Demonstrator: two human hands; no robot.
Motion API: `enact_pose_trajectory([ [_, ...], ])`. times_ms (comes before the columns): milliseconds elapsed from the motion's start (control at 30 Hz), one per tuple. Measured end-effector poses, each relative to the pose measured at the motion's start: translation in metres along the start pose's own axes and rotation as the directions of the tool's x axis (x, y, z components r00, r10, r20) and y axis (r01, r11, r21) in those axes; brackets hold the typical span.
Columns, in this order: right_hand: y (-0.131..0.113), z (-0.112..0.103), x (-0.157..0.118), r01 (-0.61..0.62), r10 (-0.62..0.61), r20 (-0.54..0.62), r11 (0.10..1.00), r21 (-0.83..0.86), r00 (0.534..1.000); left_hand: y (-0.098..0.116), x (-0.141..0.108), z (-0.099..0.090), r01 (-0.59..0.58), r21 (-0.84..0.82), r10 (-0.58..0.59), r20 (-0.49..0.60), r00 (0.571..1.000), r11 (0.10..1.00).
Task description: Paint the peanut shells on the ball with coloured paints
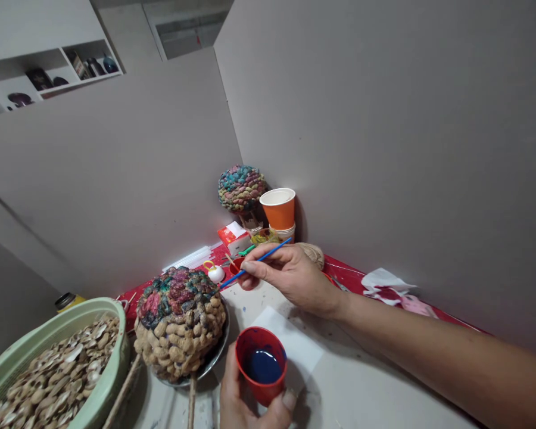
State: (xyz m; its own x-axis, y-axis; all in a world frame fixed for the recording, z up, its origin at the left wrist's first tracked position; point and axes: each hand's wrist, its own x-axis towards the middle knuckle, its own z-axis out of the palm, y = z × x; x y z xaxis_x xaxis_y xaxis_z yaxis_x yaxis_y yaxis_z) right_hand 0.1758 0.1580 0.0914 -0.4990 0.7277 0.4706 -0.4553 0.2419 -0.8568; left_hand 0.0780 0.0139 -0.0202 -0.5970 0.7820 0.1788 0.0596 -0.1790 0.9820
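The red cup (265,391) holds blue liquid (262,364); the basket (114,378), shells (67,372).

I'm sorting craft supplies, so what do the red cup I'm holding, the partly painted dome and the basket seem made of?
Red cup: probably plastic, smooth, thin rim. Dome: apparently peanut shells, ridged and matt tan below, glossier where painted. Basket: likely plastic, smooth rim, meshed wall.

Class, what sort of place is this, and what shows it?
Probably a craft workspace: the right hand holds a blue brush near a partly painted peanut-shell dome, the left hand holds a red cup of dark blue liquid, and a green basket holds shells.
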Motion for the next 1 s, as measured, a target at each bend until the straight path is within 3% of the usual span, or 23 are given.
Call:
enact_pose_trajectory([
  [233, -0.008, 0.003, -0.005, 0.037, -0.036, -0.030, 0.998, 0.044, 0.999, -0.014, 0.002, -0.008, -0.017, 0.050, 0.019, -0.036, 0.999, 0.999],
  [400, -0.012, 0.006, -0.012, 0.160, -0.159, -0.025, 0.987, 0.025, 0.987, -0.017, 0.003, -0.013, -0.040, 0.089, 0.043, -0.029, 0.999, 0.995],
  [567, -0.016, 0.012, -0.023, 0.315, -0.309, 0.063, 0.942, -0.114, 0.949, -0.013, 0.004, -0.016, -0.065, 0.114, 0.067, -0.015, 0.998, 0.991],
  [667, -0.022, 0.014, -0.034, 0.416, -0.361, 0.230, 0.865, -0.279, 0.904, -0.006, 0.003, -0.016, -0.085, 0.061, 0.084, 0.009, 0.996, 0.995],
  [800, -0.024, 0.015, -0.056, 0.392, -0.215, 0.394, 0.800, -0.454, 0.894, 0.009, -0.001, -0.013, -0.104, -0.012, 0.104, 0.012, 0.995, 0.995],
  [1000, -0.003, 0.019, -0.093, 0.251, -0.022, 0.363, 0.761, -0.599, 0.932, 0.018, -0.002, -0.019, -0.146, -0.013, 0.146, 0.175, 0.974, 0.989],
])
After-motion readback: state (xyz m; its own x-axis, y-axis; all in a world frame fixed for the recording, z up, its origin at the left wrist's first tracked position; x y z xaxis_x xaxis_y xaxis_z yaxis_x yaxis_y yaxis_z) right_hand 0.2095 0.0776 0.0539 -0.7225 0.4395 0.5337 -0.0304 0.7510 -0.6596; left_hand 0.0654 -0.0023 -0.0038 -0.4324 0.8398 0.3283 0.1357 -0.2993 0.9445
